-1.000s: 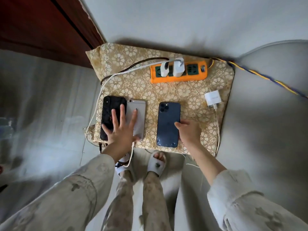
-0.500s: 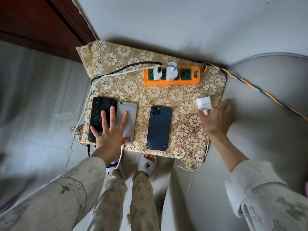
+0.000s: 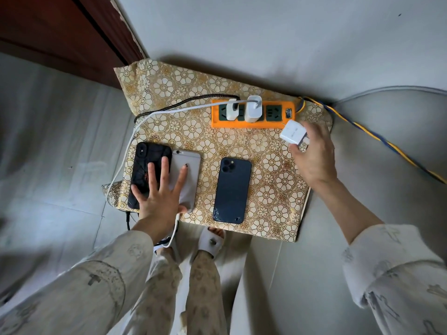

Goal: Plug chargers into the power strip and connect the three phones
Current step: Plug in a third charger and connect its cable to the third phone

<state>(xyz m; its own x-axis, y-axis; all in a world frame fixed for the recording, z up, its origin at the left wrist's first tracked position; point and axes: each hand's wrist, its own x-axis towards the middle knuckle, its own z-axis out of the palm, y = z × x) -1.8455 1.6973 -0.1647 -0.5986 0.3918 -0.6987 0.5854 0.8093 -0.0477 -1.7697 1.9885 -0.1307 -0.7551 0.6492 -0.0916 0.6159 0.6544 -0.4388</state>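
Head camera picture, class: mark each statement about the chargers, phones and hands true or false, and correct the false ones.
1. Two white chargers sit plugged into the orange power strip. True.
2. The right hand is empty. False: it holds a third white charger.
3. The left hand rests flat across the black phone and the silver phone. True.
4. The dark blue phone lies screen up. False: its back with the camera lenses faces up.
5. All the strip's sockets are filled. False: the rightmost socket is free.

Orange power strip [image 3: 251,123], white chargers [image 3: 252,109], gold floral cloth [image 3: 271,163], navy phone [image 3: 231,191].
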